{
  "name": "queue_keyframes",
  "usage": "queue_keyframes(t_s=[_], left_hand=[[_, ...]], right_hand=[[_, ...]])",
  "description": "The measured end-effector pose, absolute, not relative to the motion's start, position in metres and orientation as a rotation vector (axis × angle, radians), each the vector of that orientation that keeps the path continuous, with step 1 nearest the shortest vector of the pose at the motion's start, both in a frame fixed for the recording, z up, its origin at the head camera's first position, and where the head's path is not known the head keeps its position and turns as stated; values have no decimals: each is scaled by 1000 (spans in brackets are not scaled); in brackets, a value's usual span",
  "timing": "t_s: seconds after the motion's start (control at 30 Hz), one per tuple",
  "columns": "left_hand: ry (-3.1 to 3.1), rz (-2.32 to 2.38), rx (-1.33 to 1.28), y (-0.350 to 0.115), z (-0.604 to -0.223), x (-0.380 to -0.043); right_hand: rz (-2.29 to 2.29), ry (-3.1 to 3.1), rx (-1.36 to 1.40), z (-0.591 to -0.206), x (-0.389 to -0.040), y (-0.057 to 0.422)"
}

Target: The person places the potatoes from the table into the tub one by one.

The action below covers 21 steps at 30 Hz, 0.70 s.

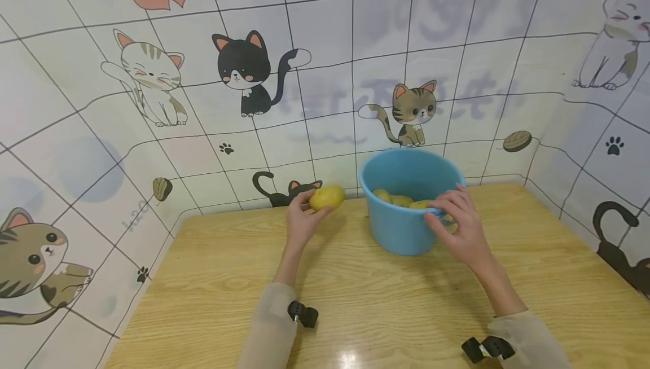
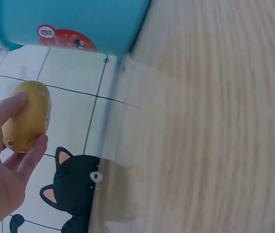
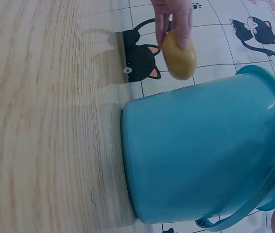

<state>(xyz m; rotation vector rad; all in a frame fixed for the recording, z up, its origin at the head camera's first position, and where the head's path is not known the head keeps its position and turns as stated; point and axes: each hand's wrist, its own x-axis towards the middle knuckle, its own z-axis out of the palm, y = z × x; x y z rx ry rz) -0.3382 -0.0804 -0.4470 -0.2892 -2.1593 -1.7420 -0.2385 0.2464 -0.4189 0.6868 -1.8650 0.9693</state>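
Note:
My left hand (image 1: pixel 301 221) holds a yellow potato (image 1: pixel 327 197) above the table, left of a blue bucket (image 1: pixel 401 231). The left wrist view shows the thumb on one side of this potato (image 2: pixel 30 116) and fingers on the other. On the bucket's right side, my right hand (image 1: pixel 461 228) grips the rim beside the handle, thumb outside and fingers over the edge. Inside the bucket lie several potatoes (image 1: pixel 401 201), partly hidden by its front wall. The right wrist view has the bucket's side (image 3: pixel 200 145) close up, with its handle (image 3: pixel 259 204) hanging down.
The bucket stands upright on a wooden table (image 1: pixel 335 301), near the back wall. Tiled-pattern wall covering (image 1: pixel 325 104) with cartoon cats encloses the table at the back and both sides. A small black device (image 1: pixel 303 313) sits on each sleeved wrist.

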Motion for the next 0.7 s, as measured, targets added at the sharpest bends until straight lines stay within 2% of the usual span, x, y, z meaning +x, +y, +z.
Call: queue_keyframes(t_s=[0.7], left_hand=[[-1872, -1846, -353, -53, -382, -301]], right_hand=[[973, -1861, 694, -419, -239, 246]])
